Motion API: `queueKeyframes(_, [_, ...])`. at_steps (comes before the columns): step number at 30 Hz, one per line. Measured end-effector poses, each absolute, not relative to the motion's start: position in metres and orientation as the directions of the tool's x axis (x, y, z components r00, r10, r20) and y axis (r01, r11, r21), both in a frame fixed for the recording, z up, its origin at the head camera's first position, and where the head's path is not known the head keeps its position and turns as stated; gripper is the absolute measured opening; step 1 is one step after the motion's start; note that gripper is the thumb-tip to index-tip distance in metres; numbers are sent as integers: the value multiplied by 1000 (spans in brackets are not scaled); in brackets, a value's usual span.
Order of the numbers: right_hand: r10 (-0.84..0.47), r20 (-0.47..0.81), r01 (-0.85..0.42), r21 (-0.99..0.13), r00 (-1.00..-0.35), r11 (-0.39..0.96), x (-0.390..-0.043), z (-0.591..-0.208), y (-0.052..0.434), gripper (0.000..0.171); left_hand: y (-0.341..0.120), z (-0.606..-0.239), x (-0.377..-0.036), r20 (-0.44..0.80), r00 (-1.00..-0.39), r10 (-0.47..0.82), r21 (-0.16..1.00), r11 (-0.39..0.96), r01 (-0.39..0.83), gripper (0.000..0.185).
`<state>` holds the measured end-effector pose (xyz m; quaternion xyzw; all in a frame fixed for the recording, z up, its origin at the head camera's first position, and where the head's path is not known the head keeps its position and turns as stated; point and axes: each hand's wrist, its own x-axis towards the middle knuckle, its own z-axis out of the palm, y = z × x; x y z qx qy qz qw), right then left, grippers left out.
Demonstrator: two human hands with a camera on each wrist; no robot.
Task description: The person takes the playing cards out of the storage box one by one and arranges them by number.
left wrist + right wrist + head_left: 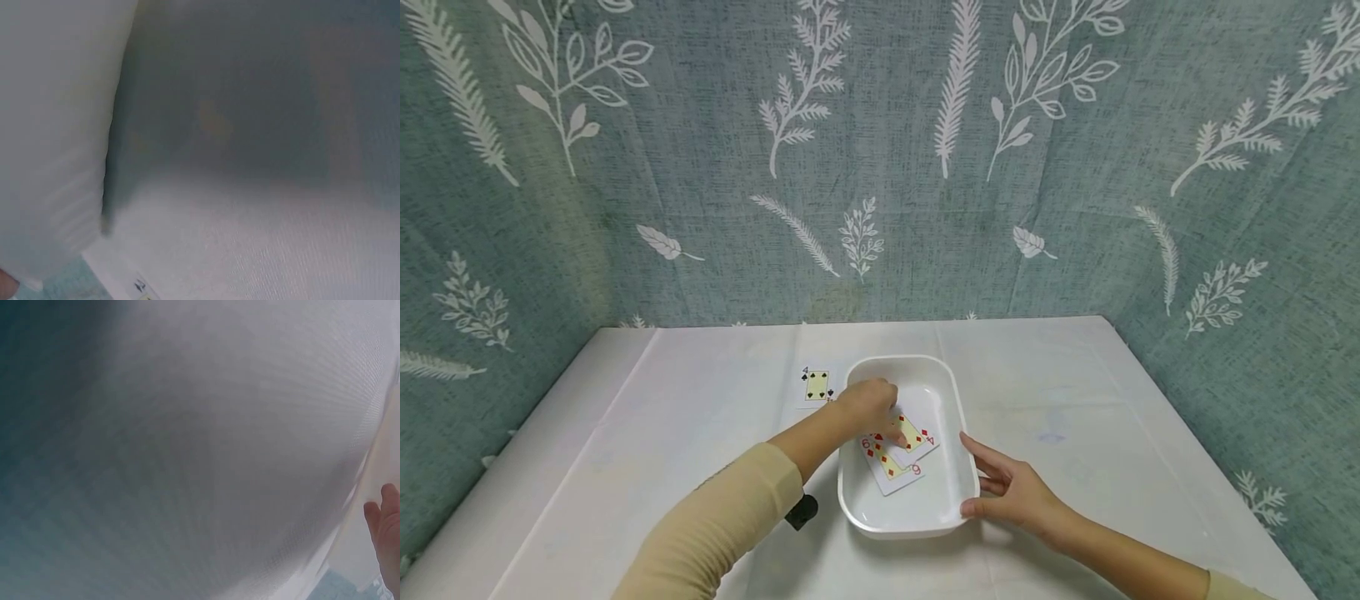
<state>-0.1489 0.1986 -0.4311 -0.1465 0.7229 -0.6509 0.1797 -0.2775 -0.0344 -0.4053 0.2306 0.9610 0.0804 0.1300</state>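
A white rectangular tray (pixel 904 527) with rounded corners stands near the middle of the table in the head view. My left hand (pixel 867 407) reaches into it and holds a four of diamonds (pixel 919 442), its thumb lying on the card face; the far fingertips are hidden. Partly beneath that card lies another diamonds playing card (pixel 889 483), a six or a nine. At the tray's right side my right hand (pixel 1011 493) grips the rim, index finger and thumb spread along it. Outside the tray, at its upper left, lies a four of clubs (pixel 817 386).
The table (pixel 1075 433) has a white cover, and patterned green cloth (pixel 880 167) hangs behind and at both sides. A small black object (pixel 802 511) shows beside the left sleeve. Both wrist views are mostly blurred pale surface.
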Motion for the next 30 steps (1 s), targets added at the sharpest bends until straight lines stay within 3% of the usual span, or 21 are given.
queueKeyframes(6, [-446, -69, 19, -993, -892, 114, -149, -432, 198, 95, -32, -408, -277, -203, -876, 439, 129, 898, 420, 56])
queueKeyframes(17, [-448, -60, 10, -993, -892, 114, -150, -431, 199, 95, -31, -409, -281, -223, -857, 465, 216, 881, 422, 53])
queueKeyframes(30, [-451, -58, 5, -993, -891, 117, -150, -432, 200, 95, -30, -410, -280, -279, -858, 432, 207, 899, 385, 54])
